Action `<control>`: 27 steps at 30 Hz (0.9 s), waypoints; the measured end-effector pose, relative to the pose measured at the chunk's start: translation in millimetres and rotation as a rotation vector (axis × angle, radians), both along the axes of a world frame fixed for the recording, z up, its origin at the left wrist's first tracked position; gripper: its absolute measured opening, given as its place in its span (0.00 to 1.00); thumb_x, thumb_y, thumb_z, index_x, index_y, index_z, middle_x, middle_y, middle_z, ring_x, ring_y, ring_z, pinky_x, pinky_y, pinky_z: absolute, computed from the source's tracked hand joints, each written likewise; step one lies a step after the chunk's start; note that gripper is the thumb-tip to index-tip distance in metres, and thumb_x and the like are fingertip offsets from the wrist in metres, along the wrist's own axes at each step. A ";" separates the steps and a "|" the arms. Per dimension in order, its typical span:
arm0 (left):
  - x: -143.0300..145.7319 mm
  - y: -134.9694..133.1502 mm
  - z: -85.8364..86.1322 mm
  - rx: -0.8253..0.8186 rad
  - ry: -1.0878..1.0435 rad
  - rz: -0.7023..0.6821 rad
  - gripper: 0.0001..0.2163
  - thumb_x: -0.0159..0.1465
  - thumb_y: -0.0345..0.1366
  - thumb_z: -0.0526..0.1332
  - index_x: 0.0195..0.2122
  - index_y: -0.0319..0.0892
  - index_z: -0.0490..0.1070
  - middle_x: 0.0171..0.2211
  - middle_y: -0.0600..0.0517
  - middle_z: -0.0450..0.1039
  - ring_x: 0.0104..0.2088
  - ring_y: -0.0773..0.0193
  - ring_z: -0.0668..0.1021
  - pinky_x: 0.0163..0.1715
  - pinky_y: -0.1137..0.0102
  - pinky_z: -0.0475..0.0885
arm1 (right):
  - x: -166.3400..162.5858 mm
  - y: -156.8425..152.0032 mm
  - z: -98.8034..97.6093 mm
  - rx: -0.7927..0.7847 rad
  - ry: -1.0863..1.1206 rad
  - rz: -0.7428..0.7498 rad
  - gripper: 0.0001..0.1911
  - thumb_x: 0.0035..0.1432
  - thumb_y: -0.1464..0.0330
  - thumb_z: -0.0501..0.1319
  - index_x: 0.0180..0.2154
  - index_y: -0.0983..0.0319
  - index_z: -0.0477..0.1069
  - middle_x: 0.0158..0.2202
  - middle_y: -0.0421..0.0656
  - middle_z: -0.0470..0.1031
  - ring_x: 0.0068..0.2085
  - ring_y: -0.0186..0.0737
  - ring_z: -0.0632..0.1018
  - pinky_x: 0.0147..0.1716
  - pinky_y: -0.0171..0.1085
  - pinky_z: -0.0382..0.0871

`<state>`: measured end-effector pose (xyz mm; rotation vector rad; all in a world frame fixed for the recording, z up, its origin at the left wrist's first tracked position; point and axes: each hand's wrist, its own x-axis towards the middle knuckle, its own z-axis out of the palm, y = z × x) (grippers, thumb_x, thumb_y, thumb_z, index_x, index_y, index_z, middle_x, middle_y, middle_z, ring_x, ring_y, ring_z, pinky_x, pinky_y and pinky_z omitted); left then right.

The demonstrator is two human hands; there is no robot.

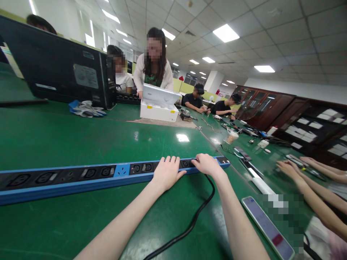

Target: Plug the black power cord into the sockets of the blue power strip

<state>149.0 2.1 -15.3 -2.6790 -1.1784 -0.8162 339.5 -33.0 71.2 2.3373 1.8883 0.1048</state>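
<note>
A long blue and black power strip point(89, 178) lies across the green table, with several dark sockets and one blue socket point(122, 170) along its top. My left hand point(166, 174) lies over the strip right of the blue socket, its fingers bent across the far edge and the thumb on the near side. Close to the strip's right end, my right hand point(207, 164) is closed around the end of a black power cord point(199, 213). The fingers mostly hide the plug at the sockets. From there the cord curves down toward the table's near edge.
A phone point(267, 225) lies at right, near a co-worker's hands point(291, 168). A white box point(159, 108), gloves point(86, 108) and a large black monitor point(62, 65) stand or lie farther back. Tools and a cup point(231, 137) are at the back right. Several people are around the table.
</note>
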 end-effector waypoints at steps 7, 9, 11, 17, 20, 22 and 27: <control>0.4 -0.2 -0.2 0.007 0.001 -0.001 0.29 0.70 0.58 0.48 0.58 0.39 0.67 0.48 0.38 0.74 0.50 0.47 0.74 0.52 0.55 0.64 | 2.5 -0.5 0.4 0.001 -0.003 0.016 0.24 0.68 0.52 0.51 0.44 0.62 0.77 0.45 0.54 0.80 0.47 0.49 0.80 0.45 0.40 0.68; 0.9 -0.3 -0.7 0.009 0.002 0.005 0.29 0.70 0.58 0.48 0.58 0.39 0.67 0.48 0.38 0.74 0.50 0.47 0.74 0.52 0.55 0.64 | 3.0 2.4 4.4 -0.044 0.003 0.023 0.23 0.68 0.52 0.52 0.42 0.61 0.78 0.45 0.54 0.80 0.47 0.49 0.80 0.44 0.40 0.68; 1.1 -0.4 -0.6 0.007 0.005 0.011 0.29 0.70 0.58 0.49 0.58 0.40 0.67 0.48 0.38 0.74 0.50 0.47 0.74 0.53 0.55 0.63 | 3.1 4.0 7.4 -0.045 -0.003 0.025 0.23 0.68 0.52 0.52 0.42 0.61 0.78 0.45 0.54 0.80 0.47 0.50 0.80 0.44 0.40 0.69; 0.9 -0.1 0.4 -0.001 0.004 0.000 0.29 0.70 0.58 0.48 0.59 0.39 0.67 0.49 0.38 0.74 0.50 0.47 0.74 0.52 0.55 0.63 | 3.7 1.4 7.6 -0.041 0.002 0.044 0.23 0.67 0.52 0.52 0.41 0.61 0.78 0.43 0.53 0.80 0.45 0.50 0.81 0.42 0.39 0.69; 1.0 0.2 -0.5 0.002 -0.001 0.001 0.29 0.70 0.58 0.48 0.60 0.39 0.66 0.49 0.38 0.74 0.50 0.47 0.74 0.53 0.55 0.63 | 4.5 3.1 4.3 -0.027 -0.012 0.034 0.23 0.67 0.52 0.51 0.41 0.60 0.78 0.43 0.53 0.80 0.45 0.50 0.81 0.42 0.40 0.69; 0.9 0.1 -0.6 0.006 0.000 0.002 0.30 0.70 0.58 0.48 0.59 0.39 0.67 0.49 0.38 0.74 0.50 0.47 0.74 0.53 0.55 0.63 | 4.1 3.6 1.7 0.011 -0.028 0.007 0.24 0.68 0.51 0.50 0.42 0.60 0.77 0.44 0.54 0.80 0.46 0.51 0.80 0.43 0.41 0.69; 0.0 -0.8 1.1 0.001 0.011 -0.007 0.29 0.70 0.58 0.48 0.59 0.39 0.67 0.49 0.38 0.74 0.50 0.47 0.74 0.52 0.55 0.63 | 2.1 -0.5 3.0 0.030 -0.037 0.027 0.25 0.68 0.51 0.49 0.42 0.60 0.78 0.44 0.53 0.80 0.46 0.50 0.80 0.43 0.41 0.69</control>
